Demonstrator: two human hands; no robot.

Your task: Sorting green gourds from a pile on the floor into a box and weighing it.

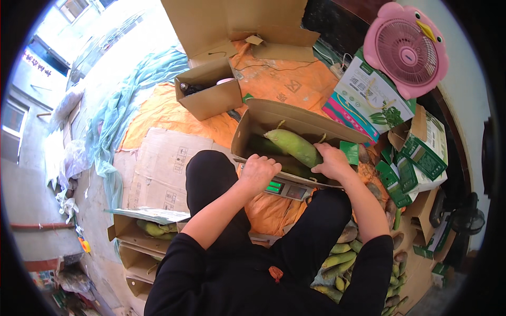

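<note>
In front of me an open cardboard box (295, 111) holds large green radishes. A pale green radish (293, 145) lies uppermost, slanting above darker ones that are partly hidden. My right hand (333, 162) is closed round this radish's right end, at the box's right side. My left hand (260, 173) grips the near rim of the box, its fingers folded over the edge. Beneath the box, a scale (287, 188) with a lit green display shows between my knees.
A smaller cardboard box (208, 98) with dark items stands beyond, on an orange sheet (284, 79). Loose radishes (340, 259) lie by my right leg, and open boxes (138, 231) with radishes stand at my left. A pink fan (408, 52) and printed cartons (421, 166) are at right.
</note>
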